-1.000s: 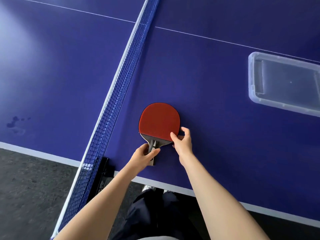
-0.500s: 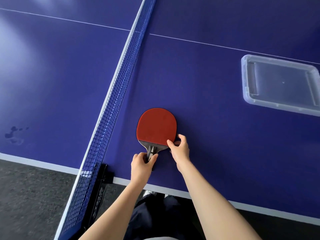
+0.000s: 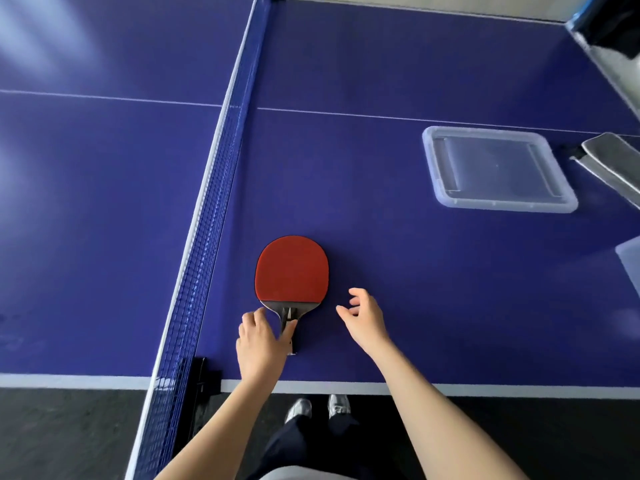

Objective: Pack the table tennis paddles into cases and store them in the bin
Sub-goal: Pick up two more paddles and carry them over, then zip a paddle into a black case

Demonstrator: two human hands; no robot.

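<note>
**Paddle flat on worktop beside the net**

Your worktop (image 3: 433,289) is a blue table tennis table with white lines; its net (image 3: 207,216) runs away from you on the left. Dark floor (image 3: 69,434) lies below the near edge. The red-faced paddle (image 3: 291,268) lies flat, just right of the net, handle toward you. Your left hand (image 3: 261,344) pinches the handle between thumb and fingers. Your right hand (image 3: 365,318) hangs just right of the paddle, fingers loosely curled, holding nothing. A clear plastic lid (image 3: 498,169) lies well apart, far right.
</note>
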